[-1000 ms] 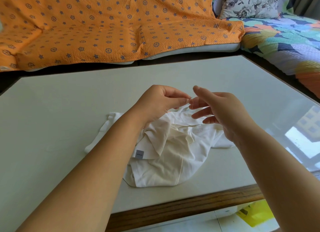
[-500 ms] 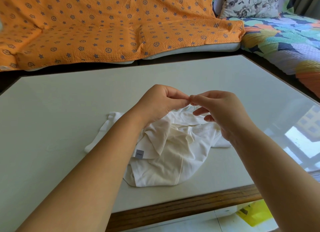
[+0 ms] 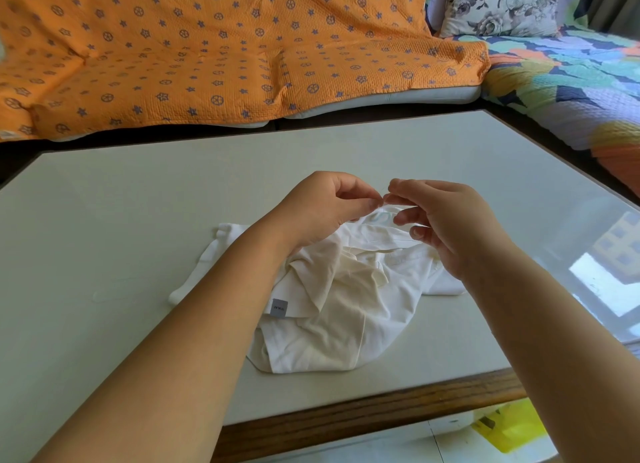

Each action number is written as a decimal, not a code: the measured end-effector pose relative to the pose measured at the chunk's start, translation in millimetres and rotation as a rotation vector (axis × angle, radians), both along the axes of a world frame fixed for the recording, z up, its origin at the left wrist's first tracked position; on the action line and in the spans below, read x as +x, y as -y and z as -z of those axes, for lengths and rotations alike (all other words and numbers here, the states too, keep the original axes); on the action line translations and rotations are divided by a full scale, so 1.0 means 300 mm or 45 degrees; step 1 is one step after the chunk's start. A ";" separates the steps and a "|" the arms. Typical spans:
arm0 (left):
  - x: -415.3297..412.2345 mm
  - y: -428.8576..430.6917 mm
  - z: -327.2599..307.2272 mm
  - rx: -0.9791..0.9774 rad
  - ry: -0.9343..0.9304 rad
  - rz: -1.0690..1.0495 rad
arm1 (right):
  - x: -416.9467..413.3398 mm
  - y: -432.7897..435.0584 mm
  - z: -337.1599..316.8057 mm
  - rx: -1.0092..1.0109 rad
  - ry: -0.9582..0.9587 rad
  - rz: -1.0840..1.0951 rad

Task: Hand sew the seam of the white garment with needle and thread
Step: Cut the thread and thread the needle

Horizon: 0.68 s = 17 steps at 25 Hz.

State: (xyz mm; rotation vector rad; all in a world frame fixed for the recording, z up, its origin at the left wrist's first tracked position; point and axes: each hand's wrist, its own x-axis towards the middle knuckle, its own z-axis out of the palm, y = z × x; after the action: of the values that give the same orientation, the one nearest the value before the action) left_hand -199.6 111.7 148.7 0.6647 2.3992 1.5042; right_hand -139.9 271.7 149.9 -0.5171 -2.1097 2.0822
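Item: white garment (image 3: 332, 317), crumpled, lying on the near middle of a pale table (image 3: 104, 220) with a wooden front edge (image 3: 346, 417). The heap is wider across than deep, its long axis running left to right; a narrow part trails to the left and a rounded hem faces the near edge. Markings: one small grey label (image 3: 278, 307) on a folded edge at the near left, its dark print turned sideways and too small to read; a faint pale blue print (image 3: 379, 216) on the far side under the hands, not legible. Left hand (image 3: 332, 206): raised above the garment's far side, fingers curled, thumb and forefinger pressed tip to tip. Right hand (image 3: 446, 227): opposite it, thumb and forefinger likewise pinched, the other fingers loosely spread. The two pinches almost meet; whatever is held between them is too fine to make out. Surroundings: orange cover (image 3: 207, 47) printed with blue stars and wheel motifs behind the table; floral cushion (image 3: 498, 5) and multicoloured quilt (image 3: 571, 81) at the far right; a yellow object (image 3: 509, 428) below the table's near right corner.
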 end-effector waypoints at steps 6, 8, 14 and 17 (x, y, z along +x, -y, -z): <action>-0.003 0.000 0.001 0.005 0.014 0.005 | -0.012 -0.021 0.001 -0.158 -0.007 -0.005; -0.005 0.000 0.000 0.018 0.032 -0.002 | -0.014 -0.025 0.002 -0.200 -0.004 -0.004; -0.012 0.020 -0.001 0.218 0.296 -0.021 | -0.014 -0.035 0.001 -0.219 0.049 0.028; -0.019 0.036 -0.007 0.458 0.467 -0.014 | -0.012 -0.035 0.001 -0.046 0.094 0.064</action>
State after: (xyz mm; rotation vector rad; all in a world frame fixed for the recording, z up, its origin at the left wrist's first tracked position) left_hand -205.4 101.0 150.7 0.3952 1.8862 1.8948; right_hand -143.4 282.1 149.7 -0.6548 -2.0780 2.1085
